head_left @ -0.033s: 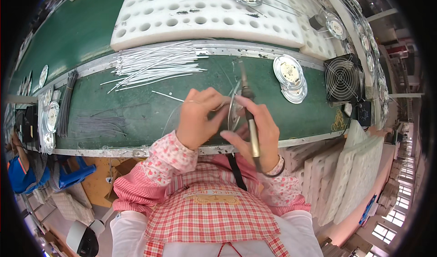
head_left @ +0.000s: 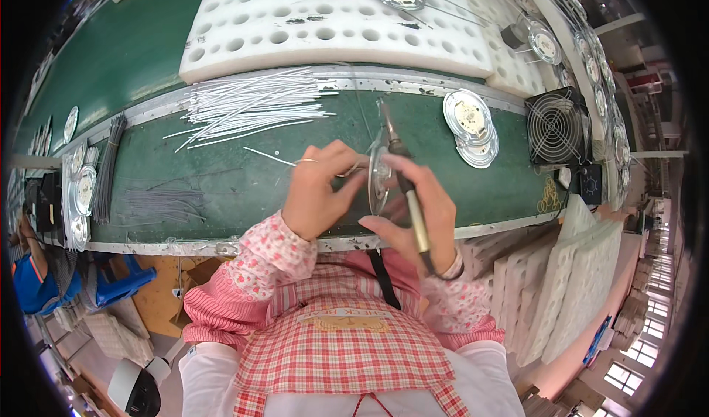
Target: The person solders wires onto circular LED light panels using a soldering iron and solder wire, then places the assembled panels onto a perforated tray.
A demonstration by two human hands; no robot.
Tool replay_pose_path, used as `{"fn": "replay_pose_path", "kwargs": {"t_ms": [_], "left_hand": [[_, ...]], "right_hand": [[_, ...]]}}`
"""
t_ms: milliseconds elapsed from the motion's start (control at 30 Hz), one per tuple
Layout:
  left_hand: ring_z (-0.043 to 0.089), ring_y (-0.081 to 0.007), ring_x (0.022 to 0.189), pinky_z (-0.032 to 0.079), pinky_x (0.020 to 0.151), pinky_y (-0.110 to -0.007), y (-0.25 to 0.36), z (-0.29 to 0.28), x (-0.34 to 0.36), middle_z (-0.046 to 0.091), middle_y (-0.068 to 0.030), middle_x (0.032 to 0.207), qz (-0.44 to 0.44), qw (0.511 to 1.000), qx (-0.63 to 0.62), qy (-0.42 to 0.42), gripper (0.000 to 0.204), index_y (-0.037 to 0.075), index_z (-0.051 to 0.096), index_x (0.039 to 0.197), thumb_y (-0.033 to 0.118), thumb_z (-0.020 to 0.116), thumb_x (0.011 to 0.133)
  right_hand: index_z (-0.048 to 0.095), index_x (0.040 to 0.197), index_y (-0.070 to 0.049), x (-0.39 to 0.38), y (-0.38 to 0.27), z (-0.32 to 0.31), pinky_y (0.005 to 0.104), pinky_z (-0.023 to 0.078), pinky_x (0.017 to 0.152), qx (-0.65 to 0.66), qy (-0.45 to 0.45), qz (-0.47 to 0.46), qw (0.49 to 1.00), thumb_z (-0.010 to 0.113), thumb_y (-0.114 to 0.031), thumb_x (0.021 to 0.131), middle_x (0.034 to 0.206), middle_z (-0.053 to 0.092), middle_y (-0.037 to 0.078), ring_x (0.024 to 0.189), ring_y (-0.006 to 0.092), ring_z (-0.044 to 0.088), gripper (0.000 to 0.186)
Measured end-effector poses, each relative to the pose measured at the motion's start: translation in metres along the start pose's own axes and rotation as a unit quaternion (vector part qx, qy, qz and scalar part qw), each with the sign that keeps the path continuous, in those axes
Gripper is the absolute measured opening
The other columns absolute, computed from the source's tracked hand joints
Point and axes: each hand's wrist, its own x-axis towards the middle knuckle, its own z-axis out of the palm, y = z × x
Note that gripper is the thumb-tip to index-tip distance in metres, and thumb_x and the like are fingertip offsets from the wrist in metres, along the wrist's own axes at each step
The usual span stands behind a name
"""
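My left hand point(head_left: 319, 194) pinches a thin white wire point(head_left: 267, 155), whose loose end trails left over the bench. Between my hands stands a round silver metal disc point(head_left: 377, 177), edge-on and blurred. My right hand point(head_left: 428, 207) holds this disc by its rim and also has a soldering iron point(head_left: 413, 214) lying along the palm, its tip pointing away from me. The left fingertips are close to the disc's left face; whether the wire touches it, I cannot tell.
Behind my left hand lies a pile of white wires point(head_left: 251, 111), with dark wires point(head_left: 166, 203) nearer left. Two stacked discs point(head_left: 471, 128) lie right, beside a black fan point(head_left: 557, 128). White foam boards with holes point(head_left: 317, 37) stand behind the green bench point(head_left: 295, 214).
The soldering iron has tilted a little, its tip moving left and its rear end right. The disc has turned slightly, and my left hand has shifted slightly left.
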Motion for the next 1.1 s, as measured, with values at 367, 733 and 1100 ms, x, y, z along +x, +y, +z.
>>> {"fn": "replay_pose_path", "kwargs": {"t_ms": [367,733,1100], "left_hand": [[0.066,-0.0205,0.072,0.049,0.067,-0.031,-0.003,0.003,-0.001,0.066,-0.0117,0.08,-0.224,0.961,-0.163,0.015,0.017,0.0,0.07,0.099,0.01,0.069,0.085],[0.061,-0.0265,0.081,0.044,0.075,-0.036,0.003,0.004,0.019,0.066,-0.0102,0.093,0.004,0.945,0.316,0.081,0.031,0.003,0.067,0.092,0.026,0.081,0.077],[0.054,-0.0245,0.083,0.04,0.076,-0.036,-0.021,-0.011,0.004,0.061,-0.0054,0.096,0.052,0.985,0.097,-0.131,0.007,0.003,0.069,0.077,0.009,0.068,0.082]], "right_hand": [[0.028,0.15,0.0,0.034,0.045,0.016,0.0446,0.042,0.104,-0.006,-0.009,-0.095,0.995,0.094,-0.032,0.06,0.135,0.048,0.022,0.122,0.038,0.05,0.116],[0.039,0.147,-0.004,0.008,0.045,0.019,0.0435,0.043,0.089,-0.224,0.069,-0.064,0.97,0.085,-0.026,0.07,0.118,0.057,0.015,0.107,0.0337,0.054,0.093],[0.068,0.099,-0.002,-0.017,0.043,-0.02,0.0341,0.051,0.06,0.016,0.041,-0.062,0.997,0.059,-0.005,0.084,0.082,0.069,0.013,0.064,0.026,0.066,0.017]]}}
